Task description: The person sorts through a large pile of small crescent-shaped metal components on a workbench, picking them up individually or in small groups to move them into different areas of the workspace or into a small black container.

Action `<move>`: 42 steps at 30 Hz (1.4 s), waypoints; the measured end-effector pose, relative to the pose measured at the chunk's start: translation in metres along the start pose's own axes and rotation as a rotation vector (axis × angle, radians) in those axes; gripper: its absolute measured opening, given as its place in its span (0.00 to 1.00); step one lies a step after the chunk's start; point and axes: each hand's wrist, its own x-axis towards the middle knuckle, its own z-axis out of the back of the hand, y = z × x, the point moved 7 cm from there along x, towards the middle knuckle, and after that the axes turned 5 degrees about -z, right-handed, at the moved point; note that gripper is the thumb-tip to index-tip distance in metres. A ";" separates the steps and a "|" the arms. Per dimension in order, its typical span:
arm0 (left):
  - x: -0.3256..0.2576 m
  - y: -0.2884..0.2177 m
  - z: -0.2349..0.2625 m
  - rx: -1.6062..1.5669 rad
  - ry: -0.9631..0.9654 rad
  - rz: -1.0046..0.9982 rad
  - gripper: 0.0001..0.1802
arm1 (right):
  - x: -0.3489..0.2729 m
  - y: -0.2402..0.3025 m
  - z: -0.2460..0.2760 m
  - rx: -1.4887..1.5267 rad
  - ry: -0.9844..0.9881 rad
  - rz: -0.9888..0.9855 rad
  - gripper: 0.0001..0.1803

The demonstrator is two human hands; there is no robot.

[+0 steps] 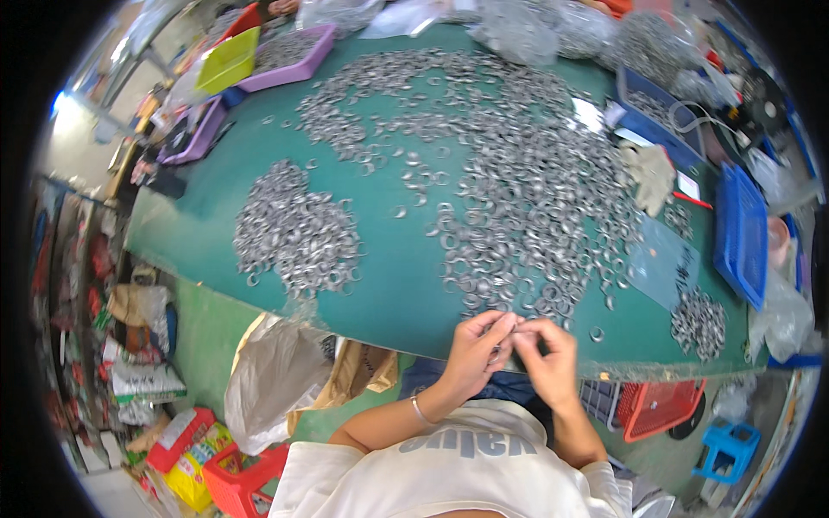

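My left hand (477, 350) and my right hand (549, 356) meet at the table's near edge, fingertips almost touching. A small grey metal ring shows in the curled fingers of my left hand. My right thumb and fingers are pinched together, and what they hold is too small to make out. Just beyond my hands a broad heap of grey metal rings (527, 198) spreads across the green tabletop (393, 285). A separate pile of rings (298, 229) lies to the left, and a smaller ring pile (698, 324) sits at the right. One loose ring (597, 333) rests close to my right hand.
Blue trays (741, 233), a work glove (649, 177) and a clear plastic sheet (663, 262) occupy the right side. Purple (289, 60) and yellow-green trays (228, 60) stand far left. Below the near edge are an open sack (272, 380) and a red crate (661, 406).
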 end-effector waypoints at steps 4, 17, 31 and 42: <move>-0.003 0.005 -0.003 -0.306 0.139 0.224 0.16 | 0.038 0.051 0.030 -0.509 -0.258 0.344 0.08; -0.008 0.004 0.000 -0.259 0.117 0.222 0.18 | 0.046 0.024 0.042 -0.398 -0.258 0.273 0.08; -0.008 -0.009 -0.012 -0.008 0.085 0.127 0.25 | 0.012 -0.005 0.027 0.409 -0.080 -0.186 0.05; -0.005 -0.004 -0.006 0.123 0.044 0.025 0.14 | -0.005 0.034 0.018 -0.280 -0.300 0.199 0.08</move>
